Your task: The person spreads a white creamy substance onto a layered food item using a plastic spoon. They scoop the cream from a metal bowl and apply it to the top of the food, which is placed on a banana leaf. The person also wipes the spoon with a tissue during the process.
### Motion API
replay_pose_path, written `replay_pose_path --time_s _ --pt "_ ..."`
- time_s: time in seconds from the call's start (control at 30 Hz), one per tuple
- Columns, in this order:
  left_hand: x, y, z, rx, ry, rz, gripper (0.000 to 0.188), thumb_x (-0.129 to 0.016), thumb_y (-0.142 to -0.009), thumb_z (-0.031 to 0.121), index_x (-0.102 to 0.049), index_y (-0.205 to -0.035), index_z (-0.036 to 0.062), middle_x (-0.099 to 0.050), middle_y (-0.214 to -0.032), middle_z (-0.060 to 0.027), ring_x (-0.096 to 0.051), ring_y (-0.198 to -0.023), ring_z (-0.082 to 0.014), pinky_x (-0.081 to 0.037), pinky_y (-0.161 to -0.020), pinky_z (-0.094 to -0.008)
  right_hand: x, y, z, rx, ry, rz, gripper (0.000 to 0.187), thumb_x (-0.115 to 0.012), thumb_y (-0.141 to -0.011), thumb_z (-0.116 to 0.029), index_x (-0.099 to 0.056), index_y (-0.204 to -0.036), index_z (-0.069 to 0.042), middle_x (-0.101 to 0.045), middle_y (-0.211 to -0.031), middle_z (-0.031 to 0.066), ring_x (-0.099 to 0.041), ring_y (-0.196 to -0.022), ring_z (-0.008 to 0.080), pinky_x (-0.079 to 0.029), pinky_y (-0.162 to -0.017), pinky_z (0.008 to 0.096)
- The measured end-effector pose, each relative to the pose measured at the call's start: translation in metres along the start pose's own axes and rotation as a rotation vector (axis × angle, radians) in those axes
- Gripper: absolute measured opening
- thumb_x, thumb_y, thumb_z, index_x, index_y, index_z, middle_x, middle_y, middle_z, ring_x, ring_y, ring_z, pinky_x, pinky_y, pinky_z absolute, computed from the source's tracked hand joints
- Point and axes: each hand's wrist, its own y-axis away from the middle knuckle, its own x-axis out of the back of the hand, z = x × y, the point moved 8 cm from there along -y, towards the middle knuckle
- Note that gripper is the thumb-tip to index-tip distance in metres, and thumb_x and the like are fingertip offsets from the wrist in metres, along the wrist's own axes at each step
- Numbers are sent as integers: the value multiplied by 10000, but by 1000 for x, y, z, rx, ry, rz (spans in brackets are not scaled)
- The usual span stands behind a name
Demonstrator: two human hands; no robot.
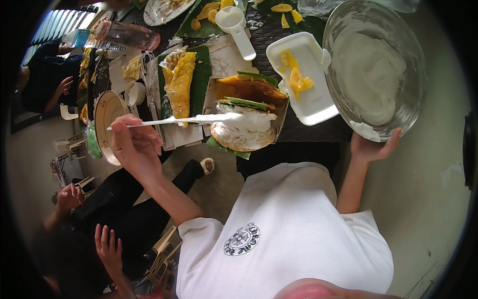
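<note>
My left hand (pixel 138 147) pinches the handle end of a slim white utensil (pixel 184 120), whose far end is buried in white cream, so its kind is hidden. That end touches the cream (pixel 244 125) spread over a round yellow-brown pancake (pixel 244 144). The pancake sits at the front of an open cardboard box (pixel 281 112) with pieces of green leaf, and a browned layer (pixel 246 87) stands behind it. My right hand (pixel 373 147) grips the near rim of a tilted metal bowl (pixel 418 74). Thick white cream (pixel 368 74) fills much of the bowl.
A white foam tray (pixel 318 107) with yellow fruit slices lies beside the bowl. To the left are a folded yellow crepe (pixel 179 82) on a leaf, a whisk (pixel 149 70), a plate (pixel 110 112) and a pink bottle (pixel 127 35). A white measuring cup (pixel 231 20) lies behind. Other people's hands (pixel 108 249) show at left.
</note>
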Motion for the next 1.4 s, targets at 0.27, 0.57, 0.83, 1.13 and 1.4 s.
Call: replay_pose_path --time_s 0.27,0.57,0.83,1.13,1.4 --pt "-29 18 -20 116 38 -115 378 -475 -1037 337 -586 -916 -3 -621 -598 -117 -526 -391 -128 -337 -328 -212 -4 0 -2 11 -3 -41 641 -565 -888 -392 -436 -1400 -28 -440 -1447 123 -433 -1331 296 -373 -1099 493" --pt "-19 20 -20 103 -108 2 373 -523 -1010 383 -612 -918 34 -599 -597 -69 -507 -390 -113 -343 -324 -210 -11 5 -2 -29 -24 -38 641 -545 -904 -387 -416 -1412 -17 -432 -1457 131 -424 -1340 301 -352 -1115 486" --pt "20 5 -11 39 -119 132 385 -511 -1016 369 -614 -905 15 -607 -592 -88 -527 -397 -138 -349 -330 -224 -9 5 -1 -27 -21 -14 627 -549 -898 -382 -439 -1391 -11 -439 -1449 137 -427 -1338 301 -356 -1111 485" --pt "29 3 7 -12 -32 153 345 -451 -1041 317 -585 -912 27 -592 -578 -89 -507 -385 -133 -350 -314 -226 -10 5 0 -19 -3 -20 632 -544 -902 -392 -434 -1398 -15 -438 -1451 132 -425 -1340 299 -354 -1113 480" --pt "-30 33 -17 82 31 -25 376 -463 -1039 331 -589 -917 -2 -598 -569 -106 -510 -381 -127 -367 -321 -220 -11 5 -1 -13 10 -21 657 -512 -922 -401 -383 -1429 -5 -411 -1471 140 -408 -1354 304 -338 -1125 479"
